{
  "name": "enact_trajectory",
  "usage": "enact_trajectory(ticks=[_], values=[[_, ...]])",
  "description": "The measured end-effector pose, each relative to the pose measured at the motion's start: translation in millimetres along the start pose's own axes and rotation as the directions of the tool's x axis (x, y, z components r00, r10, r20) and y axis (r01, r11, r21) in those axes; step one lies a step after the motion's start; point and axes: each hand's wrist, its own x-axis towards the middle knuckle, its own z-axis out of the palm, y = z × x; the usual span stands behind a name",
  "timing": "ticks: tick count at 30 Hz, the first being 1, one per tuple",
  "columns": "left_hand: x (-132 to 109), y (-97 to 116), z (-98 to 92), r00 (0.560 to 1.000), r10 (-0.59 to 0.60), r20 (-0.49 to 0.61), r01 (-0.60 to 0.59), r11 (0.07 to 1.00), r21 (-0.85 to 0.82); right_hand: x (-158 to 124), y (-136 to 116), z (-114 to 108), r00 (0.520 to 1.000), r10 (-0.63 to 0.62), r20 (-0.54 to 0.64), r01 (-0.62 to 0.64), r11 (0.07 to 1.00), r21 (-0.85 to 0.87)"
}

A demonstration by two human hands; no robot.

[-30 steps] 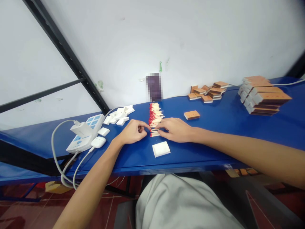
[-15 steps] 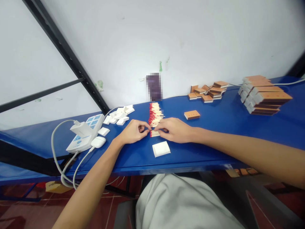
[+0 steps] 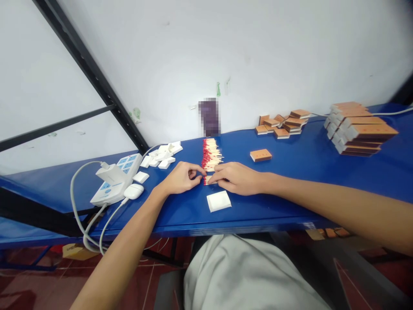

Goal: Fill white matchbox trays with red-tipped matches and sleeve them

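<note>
A small row of matches (image 3: 206, 181) with red heads to the left lies on the blue table between my hands. My left hand (image 3: 183, 177) is beside the heads, thumb and index fingertip slightly apart, other fingers curled, with nothing visible in it. Over the stick ends reaches my right hand (image 3: 238, 177), its index finger stretched onto the matches and its thumb apart; it hides part of the sticks. Just beyond lies a larger pile of matches (image 3: 211, 153), heads also left. Nearer to me is a white matchbox tray (image 3: 219, 201).
White trays (image 3: 164, 154) are heaped at left, near a power strip (image 3: 111, 189) with cables and a white earphone case (image 3: 133, 191). One brown matchbox (image 3: 261, 155) lies to the right, before a loose heap (image 3: 285, 125) and a stack of matchboxes (image 3: 358, 129).
My right hand has shifted slightly, its index finger now stretched over the small row of matches. My left hand stays nearly in place beside the heads.
</note>
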Motion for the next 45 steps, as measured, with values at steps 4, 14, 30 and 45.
enact_trajectory(ticks=[4, 14, 30, 45], values=[[0.0, 0.3, -0.2, 1.000, 0.010, 0.003, -0.010, 1.000, -0.007, -0.1, 1.6, 2.1, 1.000, -0.004, -0.013, 0.004, 1.000, 0.006], [0.8, 0.6, 0.1, 1.000, 0.012, 0.003, -0.012, 1.000, -0.001, 0.0, 2.0, 2.7, 0.999, 0.033, -0.027, -0.033, 0.999, -0.007], [0.5, 1.6, 0.3, 1.000, 0.011, -0.006, -0.012, 1.000, -0.019, 0.3, 0.2, 1.3, 0.998, 0.066, -0.018, -0.067, 0.997, -0.045], [0.3, 1.8, 0.0, 1.000, 0.017, -0.008, -0.018, 1.000, -0.011, 0.6, -0.6, -0.5, 0.995, 0.094, -0.023, -0.095, 0.994, -0.052]])
